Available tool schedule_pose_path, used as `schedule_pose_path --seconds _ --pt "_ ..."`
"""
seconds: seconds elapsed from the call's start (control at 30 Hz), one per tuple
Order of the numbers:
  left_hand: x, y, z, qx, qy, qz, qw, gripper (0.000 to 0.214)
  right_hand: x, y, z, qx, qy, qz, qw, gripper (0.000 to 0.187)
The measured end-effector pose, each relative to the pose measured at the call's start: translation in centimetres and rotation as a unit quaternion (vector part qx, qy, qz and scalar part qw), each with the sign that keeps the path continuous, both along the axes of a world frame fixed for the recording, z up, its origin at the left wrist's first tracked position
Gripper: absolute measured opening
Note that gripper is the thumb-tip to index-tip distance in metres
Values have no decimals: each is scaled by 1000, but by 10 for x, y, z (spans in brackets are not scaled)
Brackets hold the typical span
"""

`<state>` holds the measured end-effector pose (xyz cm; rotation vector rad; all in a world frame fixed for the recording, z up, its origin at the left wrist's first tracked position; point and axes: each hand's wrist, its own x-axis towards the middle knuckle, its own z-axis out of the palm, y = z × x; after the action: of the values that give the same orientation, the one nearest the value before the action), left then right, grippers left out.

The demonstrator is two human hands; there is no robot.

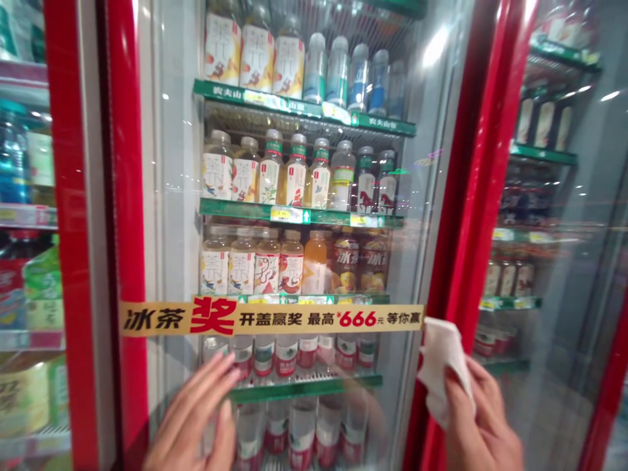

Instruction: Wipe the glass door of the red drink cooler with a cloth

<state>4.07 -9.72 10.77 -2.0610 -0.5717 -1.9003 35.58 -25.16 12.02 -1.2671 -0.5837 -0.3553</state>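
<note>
Holding: the right hand (478,425) has its fingers closed around a crumpled white cloth (444,366), which touches the red door frame (434,418) at the near right edge of the glass door (422,196)

Left hand: the left hand (189,418) is open with its fingers spread, holds nothing and lies flat on or just beside the glass, low on the near left of the door

Door: the glass is closed, shows bright reflections and has a yellow promotional strip (269,318) with red and black Chinese print running across it, just above both hands

Shelves: green shelves (255,208) sit behind the glass, one above another, with price tags along their edges

Bottles: tea bottles (216,167) stand upright in rows on the far left of the shelves, water bottles (360,78) stand at the top right, and an orange drink bottle (314,261) stands beside iced tea bottles (346,261)

Sides: a neighbouring cooler door (544,196) stands to the right, and shelves of blue-capped bottles (12,154) show to the left beyond another red frame (73,196)
</note>
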Motion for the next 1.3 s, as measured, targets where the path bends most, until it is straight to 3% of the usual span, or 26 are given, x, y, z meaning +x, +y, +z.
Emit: schedule_pose_path --seconds 0.07,0.17,0.27,0.37,0.4,0.47,0.53,0.57,0.6,0.67,0.73,0.77,0.8,0.87,0.97,1.0,1.07,1.1,1.17,1.23,1.27,1.3 --pt "-8 26 32 47 8 56 997 72 22 24 39 40 -171 -143 974 42" --pt "-1 57 55 61 28 128 989 83 17 76 69 8 -375 -188 908 58" --pt "13 77 56 67 45 177 981 84 -9 111 50 -123 -471 -147 861 82" --pt "19 84 51 78 42 188 978 84 -10 115 19 -180 -552 -131 804 103" --pt "20 84 50 79 40 188 978 83 -3 113 17 -184 -551 -142 801 104" --pt "19 83 50 80 37 187 978 84 12 109 32 -180 -494 -184 831 99" --pt "19 81 51 76 37 188 979 85 17 112 63 -175 -422 -214 864 96" --pt "18 81 52 75 37 188 979 86 14 115 79 -174 -414 -217 867 98" --pt "18 81 52 74 37 188 979 86 7 118 90 -176 -430 -212 860 100" --pt "18 81 52 74 37 186 979 86 -8 121 95 -184 -515 -188 816 105" --pt "18 82 51 79 36 183 979 85 -13 118 79 -190 -603 -174 755 107" --pt "19 82 50 82 33 182 979 85 -8 113 69 -190 -623 -178 738 105" --pt "19 82 50 82 30 182 979 84 0 108 62 -191 -621 -186 737 102" --pt "20 83 50 83 27 181 980 83 21 101 63 -189 -558 -209 781 95" --pt "20 83 51 76 28 181 980 84 26 110 101 -160 -442 -217 855 96" --pt "20 83 51 75 30 182 980 85 15 119 114 -152 -432 -210 864 99" --pt "19 84 50 73 35 185 979 85 -18 138 125 -147 -473 -179 850 105" --pt "18 85 50 74 37 187 979 85 -37 145 121 -149 -519 -155 827 109" --pt "18 86 49 78 38 190 978 85 -61 149 96 -163 -628 -95 755 115" --pt "18 87 48 74 35 193 978 85 -57 140 68 -179 -700 -50 689 113" --pt "19 88 47 69 34 194 978 84 -44 131 60 -192 -706 -44 680 108" --pt "19 88 47 64 34 194 978 84 -27 122 59 -207 -689 -51 693 103"
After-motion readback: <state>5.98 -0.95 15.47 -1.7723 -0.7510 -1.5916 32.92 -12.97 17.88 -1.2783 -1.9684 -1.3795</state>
